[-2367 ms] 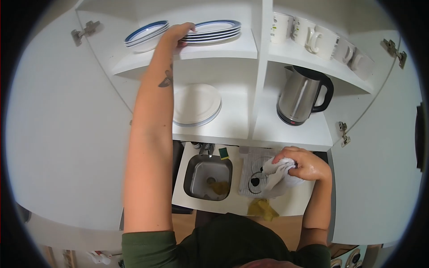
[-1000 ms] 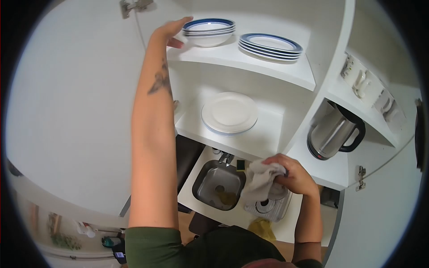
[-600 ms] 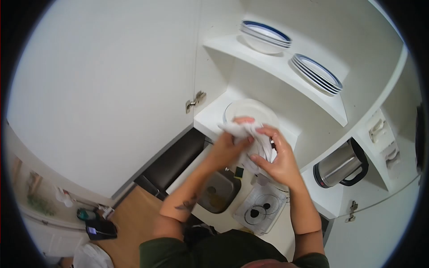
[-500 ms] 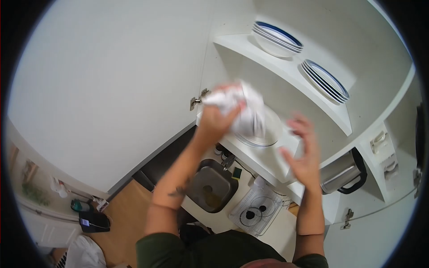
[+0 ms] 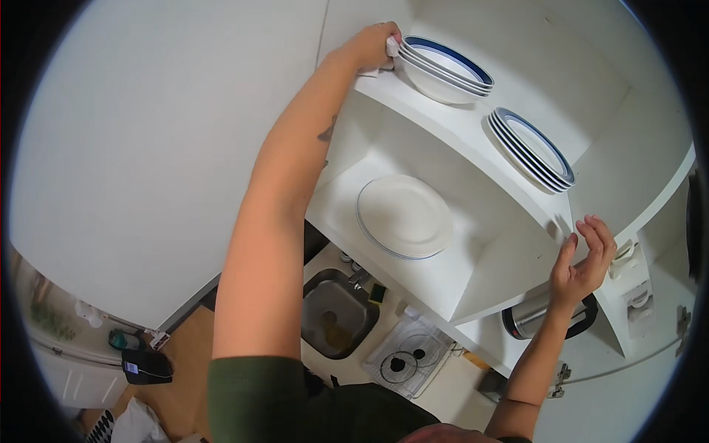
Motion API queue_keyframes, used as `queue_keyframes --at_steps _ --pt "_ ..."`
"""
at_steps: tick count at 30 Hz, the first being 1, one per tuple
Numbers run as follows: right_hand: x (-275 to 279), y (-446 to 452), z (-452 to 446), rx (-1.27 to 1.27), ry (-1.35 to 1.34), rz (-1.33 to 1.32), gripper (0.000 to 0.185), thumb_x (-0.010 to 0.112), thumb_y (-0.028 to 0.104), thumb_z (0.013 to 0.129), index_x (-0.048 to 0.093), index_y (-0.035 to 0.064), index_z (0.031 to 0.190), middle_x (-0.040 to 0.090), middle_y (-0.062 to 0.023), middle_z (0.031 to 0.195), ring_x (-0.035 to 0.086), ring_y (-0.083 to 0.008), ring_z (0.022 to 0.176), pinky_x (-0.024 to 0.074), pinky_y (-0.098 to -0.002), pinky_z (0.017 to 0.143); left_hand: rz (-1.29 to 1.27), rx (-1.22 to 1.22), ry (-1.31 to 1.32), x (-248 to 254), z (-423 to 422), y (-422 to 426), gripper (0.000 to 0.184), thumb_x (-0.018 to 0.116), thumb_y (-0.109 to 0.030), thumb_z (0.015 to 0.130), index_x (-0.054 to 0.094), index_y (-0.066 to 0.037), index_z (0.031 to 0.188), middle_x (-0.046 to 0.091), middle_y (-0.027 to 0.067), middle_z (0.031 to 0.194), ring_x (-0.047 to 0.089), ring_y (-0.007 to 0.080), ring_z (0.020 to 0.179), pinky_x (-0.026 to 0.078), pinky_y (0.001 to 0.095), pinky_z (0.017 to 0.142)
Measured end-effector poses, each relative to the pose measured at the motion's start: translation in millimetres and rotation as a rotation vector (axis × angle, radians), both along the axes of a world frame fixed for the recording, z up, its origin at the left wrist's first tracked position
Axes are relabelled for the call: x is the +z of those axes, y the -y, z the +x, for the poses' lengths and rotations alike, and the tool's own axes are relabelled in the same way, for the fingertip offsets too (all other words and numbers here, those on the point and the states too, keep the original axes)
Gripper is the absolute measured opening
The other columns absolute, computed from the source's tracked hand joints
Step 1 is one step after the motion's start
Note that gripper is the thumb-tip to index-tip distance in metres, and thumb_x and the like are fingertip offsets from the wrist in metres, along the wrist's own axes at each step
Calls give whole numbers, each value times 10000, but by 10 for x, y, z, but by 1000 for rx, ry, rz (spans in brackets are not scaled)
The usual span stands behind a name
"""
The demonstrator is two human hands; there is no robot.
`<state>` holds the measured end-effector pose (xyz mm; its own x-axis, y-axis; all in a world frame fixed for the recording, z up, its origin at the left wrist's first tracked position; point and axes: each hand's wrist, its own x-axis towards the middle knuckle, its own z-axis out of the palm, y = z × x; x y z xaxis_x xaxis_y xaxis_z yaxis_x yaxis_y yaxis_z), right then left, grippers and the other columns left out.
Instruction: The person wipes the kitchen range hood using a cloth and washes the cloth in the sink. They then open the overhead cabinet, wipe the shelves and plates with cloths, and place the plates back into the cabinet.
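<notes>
My left hand (image 5: 373, 46) reaches up to the left end of the upper shelf, its fingers closed on a white cloth (image 5: 392, 48) that is mostly hidden beneath it. Right beside it stands a stack of white bowls (image 5: 447, 83) with blue rims; whether hand and bowls touch, I cannot tell. My right hand (image 5: 583, 258) is held up near the right end of the upper shelf (image 5: 450, 122), fingers apart and holding nothing. Closest to it is a stack of blue-rimmed plates (image 5: 532, 151) on that shelf.
Large white plates (image 5: 405, 215) lie on the lower shelf. Below are a sink (image 5: 338, 314), a sponge (image 5: 377, 294) and a clear dish rack (image 5: 410, 358). A steel kettle (image 5: 532, 316) stands under the right side. The open cabinet door (image 5: 162, 148) fills the left.
My left hand has moved up and left with the cloth, from above the lower plates to beside the bowls. My right hand has moved right and down.
</notes>
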<state>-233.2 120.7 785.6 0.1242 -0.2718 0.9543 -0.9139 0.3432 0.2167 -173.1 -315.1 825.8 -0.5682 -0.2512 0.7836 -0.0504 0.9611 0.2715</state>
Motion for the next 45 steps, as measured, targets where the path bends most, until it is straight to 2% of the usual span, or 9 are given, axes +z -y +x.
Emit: queue_keyframes --at_steps 8,12,17,21,25,31,38,40,45 --pt "-52 -4 -81 -48 -35 7 180 538 -37 594 589 40 747 574 -83 862 547 -277 881 436 -350 740 -81 -189 66 48 -623 382 397 585 -134 800 517 -83 1187 595 143 1103 573 310 990 451 340 848" --pt "-46 12 -58 -82 -42 20 179 538 -37 596 588 40 749 579 -80 846 552 -281 876 434 -351 741 -44 -32 193 110 -524 378 330 614 -176 750 601 -78 1065 628 169 982 584 345 924 459 361 831" --pt "-33 10 -55 -76 -78 30 174 536 -47 599 585 30 747 589 -85 829 559 -282 863 428 -357 749 77 23 267 163 128 23 366 644 -98 676 617 -87 1041 656 143 877 617 306 799 482 336 760" --pt "-21 15 -72 -41 -95 29 176 537 -51 601 585 28 750 591 -84 809 563 -282 849 427 -356 748 -195 117 298 200 790 -284 349 584 -54 688 613 -55 1036 638 124 975 599 214 830 464 303 780" --pt "-6 3 -94 -2 -112 41 188 546 -57 597 590 32 757 590 -88 795 565 -280 834 427 -345 742 87 -155 399 195 1489 -957 349 584 -34 663 624 -57 1009 652 130 903 624 237 797 483 326 744" --pt "-16 0 -47 -27 -125 32 193 570 -63 602 598 45 759 592 -80 817 558 -258 821 429 -325 734 367 -640 828 -814 1997 -1573 296 547 -37 640 634 -2 921 654 141 912 635 238 848 484 323 745" --pt "-116 -97 -132 192 -28 43 203 534 -81 603 610 19 762 596 -97 856 561 -240 838 459 -302 670 496 -11 685 -1720 1957 -1218 259 558 -27 666 641 -35 911 649 145 847 624 291 799 484 322 736" --pt "-131 -107 -130 113 -76 77 186 533 -74 600 606 15 746 593 -102 838 564 -245 834 458 -304 653 280 204 295 -1985 1712 -1107 300 588 3 644 629 -43 938 645 137 893 616 289 834 478 325 752" --pt "-151 -67 -155 43 -143 71 187 538 -66 566 603 28 714 589 -86 782 570 -243 800 448 -305 659 -23 255 208 -3366 867 -892 573 560 25 645 492 -82 1204 482 163 1242 412 376 1167 339 402 986"
